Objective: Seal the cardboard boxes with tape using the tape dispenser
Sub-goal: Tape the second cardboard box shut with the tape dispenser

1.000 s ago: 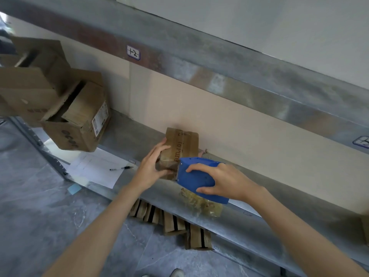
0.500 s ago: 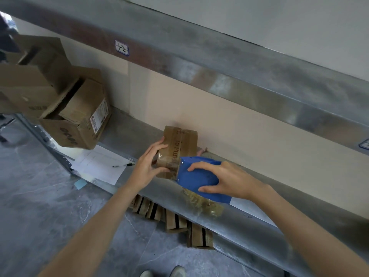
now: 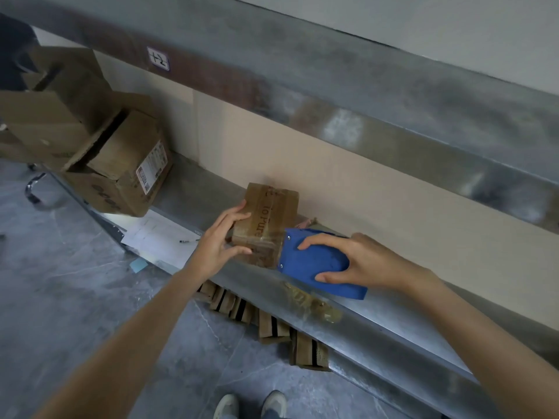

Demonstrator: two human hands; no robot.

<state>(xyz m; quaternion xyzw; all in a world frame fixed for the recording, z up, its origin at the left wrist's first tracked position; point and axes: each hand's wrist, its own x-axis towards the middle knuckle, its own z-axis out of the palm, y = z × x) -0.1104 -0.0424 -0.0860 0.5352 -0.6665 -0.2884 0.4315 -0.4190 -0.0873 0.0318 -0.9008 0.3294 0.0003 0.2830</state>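
Observation:
A small brown cardboard box [image 3: 267, 211] with printed lettering stands on the grey metal shelf [image 3: 378, 313] against the beige back wall. My left hand [image 3: 219, 238] holds its left side, thumb on the near face, fingers on the top edge. My right hand [image 3: 367, 261] grips a blue tape dispenser [image 3: 314, 261] just right of the box. A clear strip of tape [image 3: 269, 241] runs from the dispenser's mouth onto the box's near end.
Larger open cardboard boxes [image 3: 121, 164] sit at the shelf's left end. A paper sheet [image 3: 157, 237] with a pen [image 3: 189, 241] lies beside them. Crumpled clear tape [image 3: 311, 302] lies on the shelf's front edge. Flattened cartons [image 3: 263, 322] lie on the floor below. My shoes [image 3: 251, 405] show at the bottom.
The dispenser has drawn back to the right, away from the box, stretching tape over the near end. My left hand keeps its hold on the box.

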